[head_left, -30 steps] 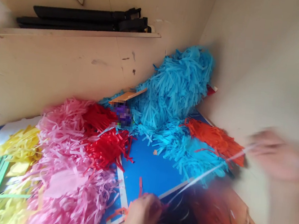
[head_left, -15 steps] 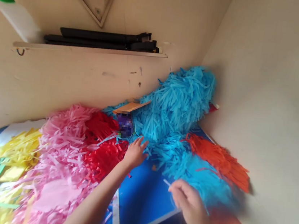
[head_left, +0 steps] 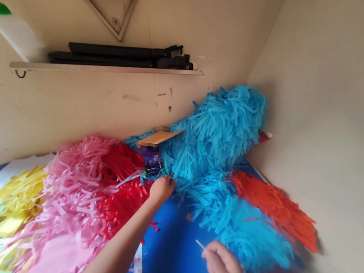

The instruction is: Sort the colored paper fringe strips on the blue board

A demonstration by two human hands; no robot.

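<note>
Head view: left hand (head_left: 161, 189) extends beyond right hand (head_left: 222, 262).

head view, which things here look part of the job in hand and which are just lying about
Likely in use:
thin white strip, in the right hand
blue fringe, nearest the left hand

Seemingly just lying about:
pink fringe
yellow strips
orange fringe
black objects on the shelf

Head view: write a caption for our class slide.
Left hand at the blue paper fringe, right hand pinching a thin white strand.
</note>
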